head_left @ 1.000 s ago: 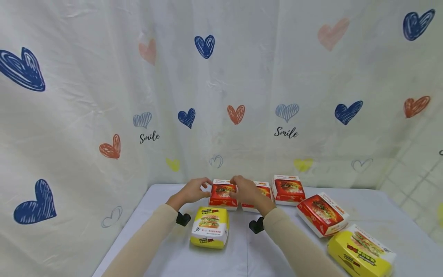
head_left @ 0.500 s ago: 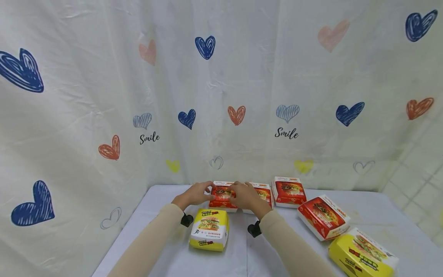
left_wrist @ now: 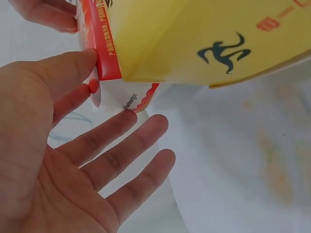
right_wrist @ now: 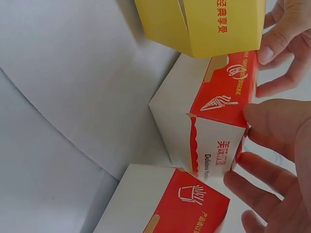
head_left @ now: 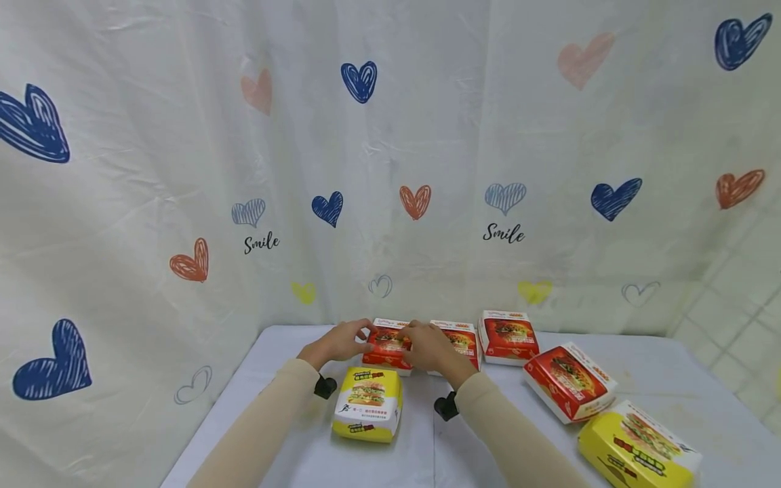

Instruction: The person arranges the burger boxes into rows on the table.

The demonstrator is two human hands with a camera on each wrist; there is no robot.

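Note:
In the head view a red burger box (head_left: pixel 388 347) stands at the back of the table between both hands. My left hand (head_left: pixel 339 341) pinches its left edge with thumb and index finger; in the left wrist view the other fingers (left_wrist: pixel 124 153) are spread. On the right side, my right hand (head_left: pixel 430 347) grips the same box, its thumb (right_wrist: pixel 272 114) against the red top edge in the right wrist view. A yellow burger box (head_left: pixel 367 404) sits just in front, between the forearms. Close to the right hand is another red burger box (head_left: pixel 462 342), partly hidden by it.
Farther right stand a third red box (head_left: pixel 509 337), a tilted red box (head_left: pixel 570 381) and a yellow box (head_left: pixel 638 444) near the front right. The white-covered table (head_left: pixel 476 447) ends at a curtain (head_left: pixel 451 149) printed with hearts.
The red box between my hands has shifted slightly left, and a gap now shows between it and the red box to its right. Both hands have moved slightly left with it.

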